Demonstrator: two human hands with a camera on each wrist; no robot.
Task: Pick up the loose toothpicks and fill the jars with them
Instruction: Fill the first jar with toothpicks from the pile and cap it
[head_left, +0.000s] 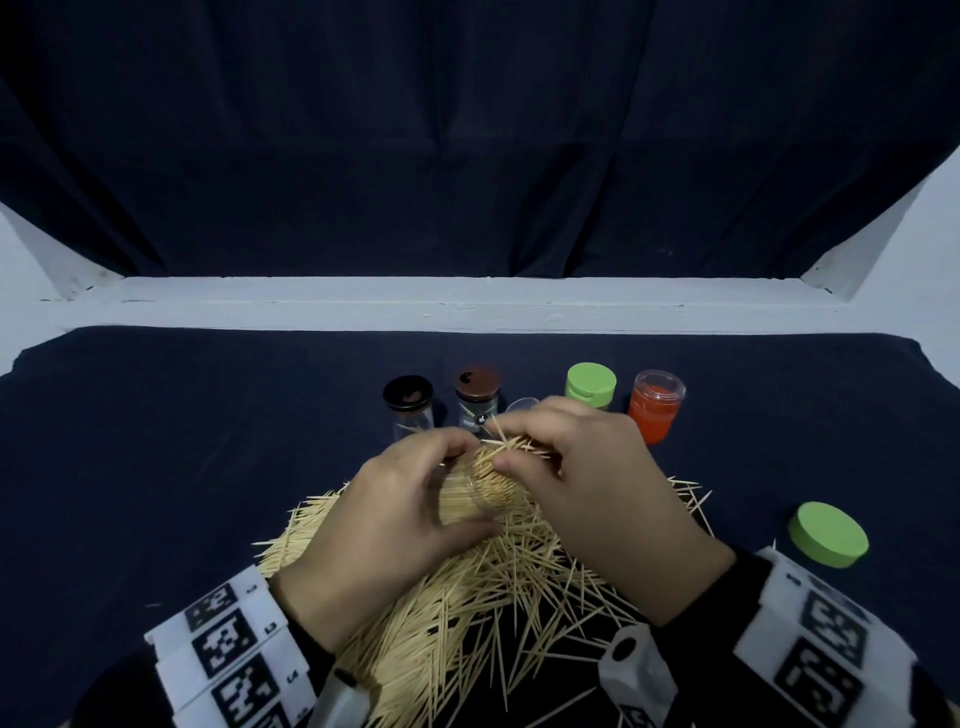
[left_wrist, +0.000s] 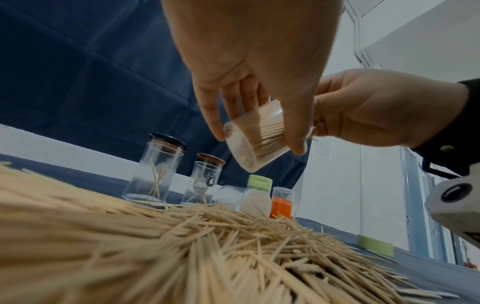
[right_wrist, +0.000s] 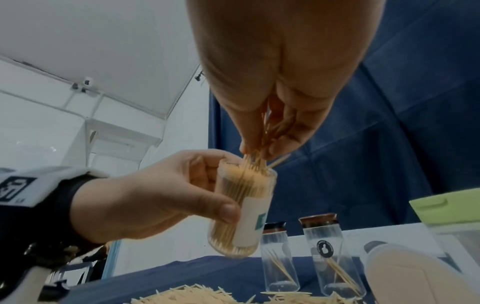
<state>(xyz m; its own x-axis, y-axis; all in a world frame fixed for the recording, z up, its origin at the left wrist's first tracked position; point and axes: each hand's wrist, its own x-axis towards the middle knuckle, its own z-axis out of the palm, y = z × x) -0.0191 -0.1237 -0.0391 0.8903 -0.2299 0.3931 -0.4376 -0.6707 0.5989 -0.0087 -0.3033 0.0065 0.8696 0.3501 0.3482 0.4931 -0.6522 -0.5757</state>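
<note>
- We are gripping a clear jar (right_wrist: 241, 214) in our left hand (head_left: 384, 525), fingers and thumb curled round its wall, holding it tilted in the air above the heap of loose toothpicks (head_left: 467, 597) on the counter (head_left: 156, 441).
- The jar is already packed tight with toothpicks, and a white label is showing on its side.
- We are pinching a small bunch of toothpicks (right_wrist: 255, 162) between the thumb and fingertips of our right hand (head_left: 597, 467), their lower ends sitting in the jar's open mouth.
- Behind our hands, a row of containers is standing upright: a black-lidded glass jar (head_left: 409, 405), a brown-lidded glass jar (head_left: 478, 397), a green-capped bottle (head_left: 591, 385) and an open orange jar (head_left: 656, 405).
- The two lidded glass jars are each holding only a few toothpicks.
- A loose green lid (head_left: 828, 535) is lying on the counter, to the right of the heap.
</note>
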